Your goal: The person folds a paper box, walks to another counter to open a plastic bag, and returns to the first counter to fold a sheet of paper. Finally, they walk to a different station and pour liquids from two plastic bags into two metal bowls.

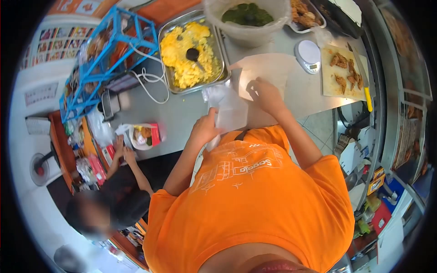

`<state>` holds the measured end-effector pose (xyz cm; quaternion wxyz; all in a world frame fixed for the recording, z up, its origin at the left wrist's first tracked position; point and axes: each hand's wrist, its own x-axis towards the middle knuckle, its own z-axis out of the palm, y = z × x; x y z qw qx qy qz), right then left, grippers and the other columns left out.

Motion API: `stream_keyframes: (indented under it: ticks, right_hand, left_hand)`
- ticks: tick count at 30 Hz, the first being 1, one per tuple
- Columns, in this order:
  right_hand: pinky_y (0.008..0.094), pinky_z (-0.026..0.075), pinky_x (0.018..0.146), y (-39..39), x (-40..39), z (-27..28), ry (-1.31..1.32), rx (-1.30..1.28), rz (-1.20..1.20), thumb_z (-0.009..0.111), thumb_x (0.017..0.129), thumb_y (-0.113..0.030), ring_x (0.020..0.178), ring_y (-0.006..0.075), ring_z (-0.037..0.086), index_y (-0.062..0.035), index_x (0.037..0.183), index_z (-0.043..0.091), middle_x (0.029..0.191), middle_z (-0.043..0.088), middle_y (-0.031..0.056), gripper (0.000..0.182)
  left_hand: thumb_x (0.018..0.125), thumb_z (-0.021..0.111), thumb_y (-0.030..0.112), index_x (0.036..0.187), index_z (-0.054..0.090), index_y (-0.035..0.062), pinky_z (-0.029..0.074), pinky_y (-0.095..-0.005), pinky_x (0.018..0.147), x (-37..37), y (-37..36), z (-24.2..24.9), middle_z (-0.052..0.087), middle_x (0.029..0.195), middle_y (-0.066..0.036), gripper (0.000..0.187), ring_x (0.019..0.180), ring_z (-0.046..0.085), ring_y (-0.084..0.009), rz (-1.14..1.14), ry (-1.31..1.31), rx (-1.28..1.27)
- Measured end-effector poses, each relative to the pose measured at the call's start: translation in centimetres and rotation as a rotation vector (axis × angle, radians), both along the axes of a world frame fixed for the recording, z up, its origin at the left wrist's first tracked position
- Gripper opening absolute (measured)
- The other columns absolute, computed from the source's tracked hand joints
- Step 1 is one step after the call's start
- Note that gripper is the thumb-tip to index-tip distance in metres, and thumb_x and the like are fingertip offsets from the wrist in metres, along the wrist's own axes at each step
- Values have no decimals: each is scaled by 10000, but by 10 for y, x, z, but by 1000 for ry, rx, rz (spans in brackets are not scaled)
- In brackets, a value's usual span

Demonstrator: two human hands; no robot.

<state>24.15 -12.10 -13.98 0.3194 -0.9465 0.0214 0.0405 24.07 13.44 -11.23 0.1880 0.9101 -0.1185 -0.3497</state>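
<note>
My left hand [205, 127] is closed on the near left edge of a translucent whitish plastic bag [232, 109], which hangs over the counter's front edge. My right hand [267, 94] is just right of the bag, above a sheet of brown paper [271, 66]. Its fingers are bent and apart, with nothing visible between them. Beyond the bag, a metal tray [224, 50] holds scrambled egg [175, 48] with a dark round-headed ladle [192, 54] resting in it.
A plastic-lined tub [248, 36] of greens stands at the back. Rightward are a white kitchen scale [309, 57] and a cutting board [334, 88] with fried pieces and a yellow-handled knife [368, 98]. At left, another person's hands [124, 152] are near a food box [154, 135].
</note>
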Motion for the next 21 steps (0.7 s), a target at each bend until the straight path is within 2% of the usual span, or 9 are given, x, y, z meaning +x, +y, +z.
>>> stream_keyframes:
  ticks: [2, 4, 7, 10, 14, 16, 17, 19, 21]
  right_hand:
    - [397, 513, 766, 10, -3, 6, 191, 273, 149, 625, 867, -231, 881, 349, 629, -73, 1005, 679, 982, 662, 141, 216]
    - [404, 506, 773, 33, -7, -1, 148, 289, 151, 647, 860, -277, 826, 386, 636, -81, 1073, 664, 937, 668, 186, 290]
    - [416, 501, 775, 66, -11, -8, 29, 124, 109, 655, 861, -318, 832, 409, 630, -97, 1220, 580, 912, 662, 227, 428]
    - [409, 492, 772, 89, -12, 7, 166, 273, 15, 683, 854, -291, 793, 386, 628, -109, 1335, 462, 887, 653, 216, 559]
    - [300, 473, 732, 94, -15, 47, 126, 524, -91, 653, 862, -71, 753, 205, 596, -109, 1358, 426, 889, 630, 114, 547]
    - [261, 460, 721, 90, -22, 69, 201, 607, -226, 630, 858, 8, 784, 142, 578, -110, 1351, 443, 908, 620, 85, 541]
    - [240, 456, 714, 85, -28, 75, 156, 677, -279, 607, 862, 41, 815, 109, 569, -106, 1330, 472, 938, 626, 66, 509]
    - [217, 445, 691, 79, -36, 81, -120, 613, -288, 581, 878, 69, 850, 52, 550, -81, 1213, 588, 991, 632, 11, 367]
    - [211, 446, 694, 65, -46, 84, -140, 599, -298, 585, 882, 62, 832, 52, 557, -67, 1178, 608, 993, 638, 0, 324]
  left_hand:
    - [772, 742, 248, 1118, 558, 59, 502, -437, 728, -6, 18, -2, 654, 809, -160, 435, 793, 648, -357, 50, 3, -53]
    - [782, 719, 193, 1106, 566, 52, 502, -434, 736, -7, 32, 8, 660, 838, -183, 385, 811, 648, -357, 90, 8, -114]
    - [809, 679, 41, 1031, 604, 28, 463, -305, 594, -7, 50, 45, 604, 676, -81, 234, 650, 606, -170, 292, 7, -379]
    - [802, 697, 32, 981, 619, 25, 465, -295, 594, -8, 74, 51, 621, 694, -53, 196, 648, 602, -156, 343, -114, -496]
    - [887, 670, 177, 924, 634, 37, 476, -283, 647, -1, 103, 36, 644, 790, -50, 150, 736, 607, -141, 314, -3, -601]
    - [942, 610, 298, 777, 625, 45, 480, -284, 712, 8, 116, 2, 639, 895, -51, 302, 830, 597, -135, 600, 334, -878]
    - [981, 538, 370, 916, 611, 69, 463, -268, 762, 13, 118, -8, 608, 1035, -52, 316, 957, 567, -134, 614, 467, -816]
    - [976, 557, 339, 1026, 559, 82, 462, -274, 793, 7, 101, -40, 584, 1080, -52, 262, 1003, 545, -136, 555, 468, -881]
    - [971, 577, 308, 1136, 507, 95, 462, -280, 824, 1, 80, -53, 559, 1124, -53, 278, 1048, 522, -137, 490, 468, -938]
